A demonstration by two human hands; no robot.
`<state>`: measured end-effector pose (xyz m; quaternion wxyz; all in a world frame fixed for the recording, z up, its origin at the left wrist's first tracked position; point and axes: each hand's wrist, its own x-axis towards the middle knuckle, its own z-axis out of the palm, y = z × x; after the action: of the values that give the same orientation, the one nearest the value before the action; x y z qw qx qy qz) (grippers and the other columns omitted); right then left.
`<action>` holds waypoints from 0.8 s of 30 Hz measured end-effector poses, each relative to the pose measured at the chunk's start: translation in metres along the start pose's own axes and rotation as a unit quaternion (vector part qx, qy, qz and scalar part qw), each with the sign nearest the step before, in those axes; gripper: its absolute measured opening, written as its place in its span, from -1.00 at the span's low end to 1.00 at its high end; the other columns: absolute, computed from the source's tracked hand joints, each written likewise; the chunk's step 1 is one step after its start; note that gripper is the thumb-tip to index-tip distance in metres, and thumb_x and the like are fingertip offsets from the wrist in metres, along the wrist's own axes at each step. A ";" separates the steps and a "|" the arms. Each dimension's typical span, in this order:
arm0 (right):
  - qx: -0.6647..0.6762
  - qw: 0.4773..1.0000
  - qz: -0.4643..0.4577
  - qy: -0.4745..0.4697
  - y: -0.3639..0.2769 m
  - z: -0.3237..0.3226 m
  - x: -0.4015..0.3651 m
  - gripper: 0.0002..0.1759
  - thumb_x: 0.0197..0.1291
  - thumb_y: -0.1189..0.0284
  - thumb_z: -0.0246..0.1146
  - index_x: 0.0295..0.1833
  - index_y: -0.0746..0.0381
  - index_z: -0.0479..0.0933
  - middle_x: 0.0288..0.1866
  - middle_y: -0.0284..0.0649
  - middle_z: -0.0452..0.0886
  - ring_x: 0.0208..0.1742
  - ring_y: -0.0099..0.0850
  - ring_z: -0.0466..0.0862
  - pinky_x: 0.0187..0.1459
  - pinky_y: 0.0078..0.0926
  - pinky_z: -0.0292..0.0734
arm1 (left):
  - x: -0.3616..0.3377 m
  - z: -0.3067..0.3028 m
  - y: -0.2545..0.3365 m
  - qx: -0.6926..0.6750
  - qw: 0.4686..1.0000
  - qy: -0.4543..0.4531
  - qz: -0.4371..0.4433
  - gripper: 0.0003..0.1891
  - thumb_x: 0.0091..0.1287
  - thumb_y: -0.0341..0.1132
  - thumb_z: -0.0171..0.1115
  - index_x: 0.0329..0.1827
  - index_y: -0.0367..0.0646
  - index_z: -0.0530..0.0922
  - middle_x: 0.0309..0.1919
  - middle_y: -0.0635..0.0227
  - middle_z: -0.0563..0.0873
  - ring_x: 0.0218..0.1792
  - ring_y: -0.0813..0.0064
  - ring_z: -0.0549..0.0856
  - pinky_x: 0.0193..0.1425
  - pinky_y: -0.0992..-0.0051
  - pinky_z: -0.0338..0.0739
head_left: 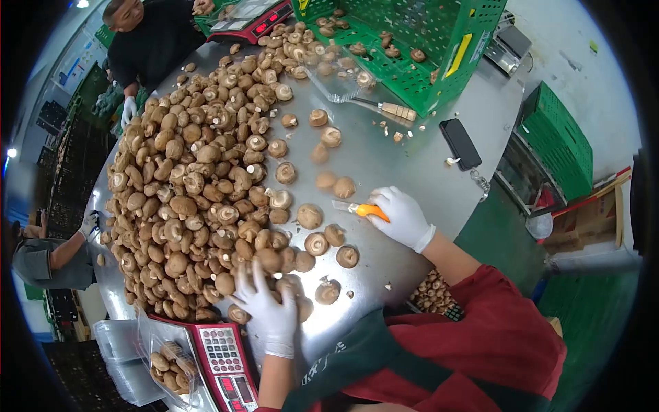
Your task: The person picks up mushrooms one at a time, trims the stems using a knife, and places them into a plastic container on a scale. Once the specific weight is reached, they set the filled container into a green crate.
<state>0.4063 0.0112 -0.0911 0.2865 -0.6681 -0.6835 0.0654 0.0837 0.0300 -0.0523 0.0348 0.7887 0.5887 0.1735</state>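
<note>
A large heap of brown mushrooms (199,165) covers the left and middle of a metal table (384,151). My left hand (268,312), in a white glove, reaches to the heap's near edge with its fingers spread, touching mushrooms there; whether it grips one is unclear. In my right hand (401,216), also gloved, is a knife with an orange handle (371,211), its short blade pointing left above the metal. Several loose mushrooms, among them one cap (309,215), lie between the two hands.
A red scale (222,350) bears a clear tray of mushrooms at the near left, beside stacked clear trays (118,341). Further off are a green crate (419,62), a wooden-handled tool (398,110) and a phone (460,144). Two co-workers stand across the table.
</note>
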 end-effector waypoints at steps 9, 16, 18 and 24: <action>-0.008 0.994 0.061 0.095 0.024 -0.024 0.013 -0.60 0.03 0.29 0.41 0.00 0.18 0.62 -0.02 -0.22 0.59 0.02 -0.21 0.58 -0.02 -0.23 0.54 | -0.027 0.002 0.002 -0.123 0.992 -0.005 0.001 -0.17 0.14 -0.30 0.34 0.50 -0.36 0.21 0.44 -0.16 0.24 0.42 -0.17 0.27 0.51 0.05 0.17; -0.033 0.994 -0.087 0.052 0.000 -0.004 0.149 -0.47 0.10 0.25 0.35 0.19 0.20 0.54 0.30 -0.09 0.51 0.26 -0.07 0.51 0.24 -0.12 0.45 | -0.032 0.005 -0.010 -0.164 0.986 0.000 -0.018 -0.20 0.17 -0.28 0.34 0.49 -0.31 0.24 0.46 -0.15 0.22 0.45 -0.19 0.26 0.51 0.04 0.19; 0.037 0.984 -0.173 0.022 -0.049 0.023 0.204 -0.43 0.13 0.23 0.33 0.27 0.14 0.52 0.34 -0.06 0.48 0.32 -0.06 0.48 0.30 -0.12 0.42 | -0.005 0.007 -0.007 -0.169 0.985 0.010 -0.039 -0.22 0.14 -0.31 0.35 0.48 -0.26 0.29 0.45 -0.16 0.23 0.47 -0.18 0.25 0.52 0.05 0.19; 0.030 0.954 -0.296 -0.039 -0.180 0.119 0.286 -0.31 0.11 -0.05 0.28 0.36 -0.08 0.45 0.35 -0.16 0.45 0.37 -0.17 0.43 0.44 0.16 0.14 | 0.053 0.002 0.005 -0.166 0.985 -0.049 0.028 -0.29 0.13 -0.25 0.40 0.41 -0.16 0.44 0.40 -0.22 0.34 0.35 -0.21 0.43 0.40 0.11 0.39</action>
<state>0.2076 0.3003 -0.0176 0.2862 -0.4241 -0.8589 0.0242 0.1014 0.0784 -0.0407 0.1891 0.7955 0.5273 0.2311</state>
